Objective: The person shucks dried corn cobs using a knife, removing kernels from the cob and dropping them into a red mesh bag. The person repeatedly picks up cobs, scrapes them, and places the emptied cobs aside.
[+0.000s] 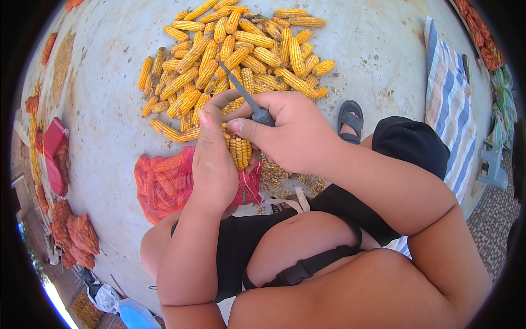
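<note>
An ear of yellow corn (239,153) is gripped by my left hand (214,154), its fingers curled over the far end. Some of the ear is hidden behind both hands. My right hand (294,127) holds a screwdriver-like tool (243,88) by its dark handle, with the grey shaft pointing up and away over the pile. The right thumb presses against the upper end of the ear. Beyond the hands lies a heap of husked corn ears (230,49) on the concrete floor. Under the hands are loose kernels (283,177).
A red mesh bag (162,185) with cobs in it lies near my left knee. A sandalled foot (350,121) rests at the right, beside a striped sheet (448,107). More filled mesh bags (82,234) stand along the left. A plastic stool (492,164) is at far right.
</note>
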`<state>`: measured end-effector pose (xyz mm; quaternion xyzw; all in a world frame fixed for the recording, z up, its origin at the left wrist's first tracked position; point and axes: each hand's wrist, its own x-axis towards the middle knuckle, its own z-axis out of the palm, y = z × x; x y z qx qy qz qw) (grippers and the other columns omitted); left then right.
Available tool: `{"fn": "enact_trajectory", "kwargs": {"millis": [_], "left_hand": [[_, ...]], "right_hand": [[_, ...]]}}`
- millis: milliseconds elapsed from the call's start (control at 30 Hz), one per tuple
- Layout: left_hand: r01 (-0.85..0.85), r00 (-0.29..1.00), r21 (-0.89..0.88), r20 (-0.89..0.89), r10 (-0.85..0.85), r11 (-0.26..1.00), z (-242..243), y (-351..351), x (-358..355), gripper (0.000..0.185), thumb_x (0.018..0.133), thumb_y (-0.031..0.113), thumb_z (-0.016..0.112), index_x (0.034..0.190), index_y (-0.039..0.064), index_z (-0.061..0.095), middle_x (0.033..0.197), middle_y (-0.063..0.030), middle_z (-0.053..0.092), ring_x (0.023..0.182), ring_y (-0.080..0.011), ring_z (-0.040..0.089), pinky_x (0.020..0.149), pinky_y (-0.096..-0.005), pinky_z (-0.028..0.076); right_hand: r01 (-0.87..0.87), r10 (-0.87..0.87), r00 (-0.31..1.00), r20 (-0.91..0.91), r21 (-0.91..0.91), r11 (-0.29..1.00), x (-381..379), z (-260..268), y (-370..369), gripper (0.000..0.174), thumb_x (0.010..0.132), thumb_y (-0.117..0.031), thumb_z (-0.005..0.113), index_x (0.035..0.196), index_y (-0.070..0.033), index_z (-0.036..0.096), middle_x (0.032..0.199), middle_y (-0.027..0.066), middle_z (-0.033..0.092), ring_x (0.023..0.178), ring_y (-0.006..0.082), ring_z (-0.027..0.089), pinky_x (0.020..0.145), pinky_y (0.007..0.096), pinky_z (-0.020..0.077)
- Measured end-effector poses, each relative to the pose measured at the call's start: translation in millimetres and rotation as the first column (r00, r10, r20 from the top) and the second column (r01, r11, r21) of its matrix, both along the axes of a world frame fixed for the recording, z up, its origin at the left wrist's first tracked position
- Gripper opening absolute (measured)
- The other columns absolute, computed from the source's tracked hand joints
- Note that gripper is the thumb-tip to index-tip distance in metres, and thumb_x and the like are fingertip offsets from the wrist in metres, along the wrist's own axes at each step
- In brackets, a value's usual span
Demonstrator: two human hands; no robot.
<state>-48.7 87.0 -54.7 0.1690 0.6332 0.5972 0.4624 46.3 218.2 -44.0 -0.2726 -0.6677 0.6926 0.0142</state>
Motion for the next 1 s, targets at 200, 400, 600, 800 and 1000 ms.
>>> {"fn": "enact_trajectory", "kwargs": {"millis": [200, 400, 600, 800, 1000], "left_hand": [[-0.017, 0.993, -0.035, -0.117, 0.013, 0.999, -11.8, 3.5, 13.2, 0.083, 0.11, 0.073, 0.018, 0.153, 0.006, 0.042, 0.113, -0.017, 0.071, 0.071, -0.0141, 0.06, 0.056, -0.0262, 0.046], [-0.172, 0.927, 0.16, 0.36, 0.105, 0.972, -1.3, 8.2, 1.3, 0.082, 0.11, 0.072, 0.022, 0.144, 0.002, 0.047, 0.079, -0.0095, 0.057, 0.053, -0.0164, 0.052, 0.04, -0.0255, 0.035], [-0.236, 0.85, 0.102, 0.504, 0.154, 0.967, 8.8, 8.4, 0.1, 0.087, 0.108, 0.077, 0.021, 0.135, 0.0, 0.051, 0.077, -0.0116, 0.059, 0.053, -0.0186, 0.056, 0.039, -0.0249, 0.037], [-0.191, 0.771, 0.122, 0.632, 0.072, 0.974, 1.4, -1.1, -8.1, 0.101, 0.102, 0.085, 0.013, 0.135, -0.001, 0.055, 0.072, -0.0094, 0.059, 0.04, -0.0174, 0.048, 0.033, -0.0262, 0.035], [-0.008, 0.839, -0.032, 0.543, 0.024, 0.999, 0.3, -2.9, -13.0, 0.112, 0.098, 0.09, 0.006, 0.14, -0.002, 0.055, 0.074, -0.011, 0.062, 0.039, -0.017, 0.047, 0.033, -0.0245, 0.033]], "right_hand": [[0.065, -0.069, 0.997, 0.019, 0.142, 0.988, 0.0, -15.1, -1.6, 0.027, 0.104, -0.023, 0.071, 0.093, 0.002, 0.071, 0.065, 0.0071, 0.067, 0.05, 0.0158, 0.061, 0.051, 0.0344, 0.0504], [0.178, -0.229, 0.973, -0.016, -0.577, 0.797, 2.9, -13.2, 4.3, 0.023, 0.108, -0.023, 0.068, 0.113, -0.001, 0.067, 0.069, 0.0033, 0.065, 0.052, 0.0092, 0.057, 0.046, 0.0249, 0.0422], [0.157, -0.196, 0.98, -0.034, -0.469, 0.869, 5.0, -2.1, 4.7, 0.023, 0.106, -0.022, 0.071, 0.114, -0.001, 0.069, 0.076, 0.0022, 0.066, 0.057, 0.0075, 0.056, 0.052, 0.0232, 0.0444], [-0.038, -0.013, 0.988, -0.152, -0.331, 0.943, 6.7, -5.1, 1.5, 0.027, 0.103, -0.025, 0.075, 0.114, 0.0, 0.073, 0.083, 0.0077, 0.075, 0.066, 0.0109, 0.068, 0.06, 0.0263, 0.0536], [-0.124, 0.11, 0.992, -0.066, -0.254, 0.959, 4.9, -15.4, 6.2, 0.034, 0.102, -0.034, 0.076, 0.112, -0.001, 0.075, 0.078, 0.0085, 0.075, 0.067, 0.0132, 0.07, 0.064, 0.029, 0.0547]]}}
